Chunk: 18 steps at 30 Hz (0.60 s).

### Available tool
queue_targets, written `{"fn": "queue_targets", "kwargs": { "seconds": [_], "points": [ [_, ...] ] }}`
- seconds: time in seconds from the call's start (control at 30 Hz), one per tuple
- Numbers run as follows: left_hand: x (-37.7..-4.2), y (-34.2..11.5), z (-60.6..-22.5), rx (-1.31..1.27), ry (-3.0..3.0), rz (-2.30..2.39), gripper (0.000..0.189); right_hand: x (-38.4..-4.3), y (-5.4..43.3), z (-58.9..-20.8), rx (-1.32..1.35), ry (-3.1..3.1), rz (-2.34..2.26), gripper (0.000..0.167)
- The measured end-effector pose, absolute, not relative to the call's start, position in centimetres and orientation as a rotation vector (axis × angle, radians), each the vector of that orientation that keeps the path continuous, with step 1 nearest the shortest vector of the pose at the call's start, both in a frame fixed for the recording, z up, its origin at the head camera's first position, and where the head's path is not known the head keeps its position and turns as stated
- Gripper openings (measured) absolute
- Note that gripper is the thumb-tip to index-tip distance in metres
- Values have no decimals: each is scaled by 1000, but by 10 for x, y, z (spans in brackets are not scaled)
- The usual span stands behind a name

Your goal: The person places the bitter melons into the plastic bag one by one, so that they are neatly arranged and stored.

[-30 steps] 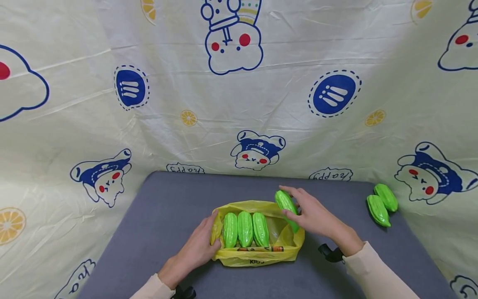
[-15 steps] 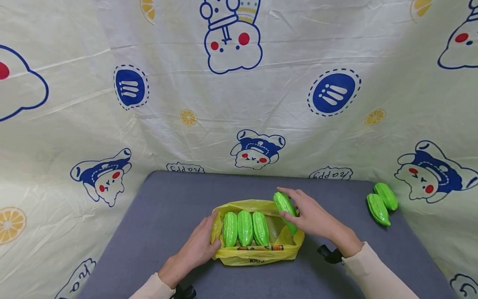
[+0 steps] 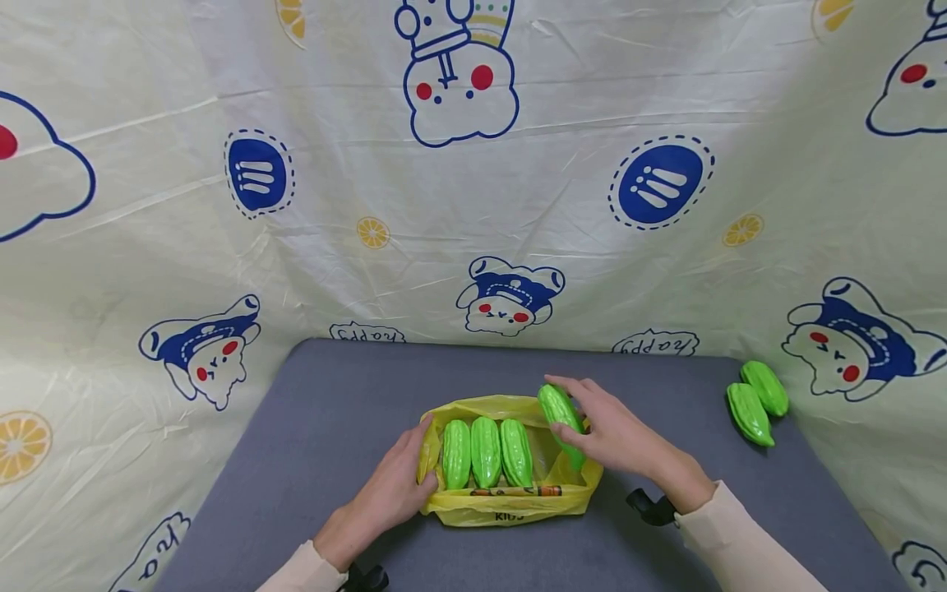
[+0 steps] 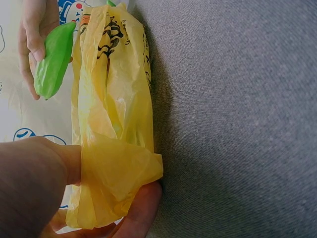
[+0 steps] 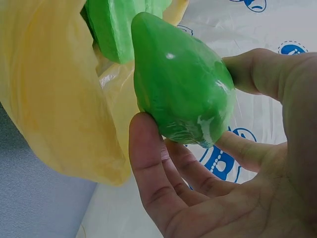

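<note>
A yellow plastic bag lies on the table with its mouth spread wide. Three green bitter melons rest side by side inside it, toward the left. My left hand grips the bag's left end, thumb and fingers on either side of the plastic. Over the bag's right end, my right hand holds another bitter melon between thumb and fingertips. That melon is tilted, its lower tip at the bag's opening.
Two more bitter melons lie together at the far right edge of the grey table. A white printed cloth hangs behind the table and at its sides.
My right hand has moved slightly left and down with the bitter melon, bringing it lower over the bag's right side. The left hand keeps its grip on the bag.
</note>
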<state>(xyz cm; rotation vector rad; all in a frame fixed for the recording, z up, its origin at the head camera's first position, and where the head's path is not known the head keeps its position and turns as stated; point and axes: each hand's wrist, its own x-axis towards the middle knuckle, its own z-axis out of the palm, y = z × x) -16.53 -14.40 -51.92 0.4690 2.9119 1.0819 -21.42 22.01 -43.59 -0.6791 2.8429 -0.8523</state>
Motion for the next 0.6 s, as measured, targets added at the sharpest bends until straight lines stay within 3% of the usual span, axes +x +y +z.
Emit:
{"fn": "queue_targets", "kwargs": {
  "seconds": [0.6],
  "points": [
    [-166,-143,-518,467,2901,1082,91,-213,218,-442,-709,2840,-828,77]
  ]
}}
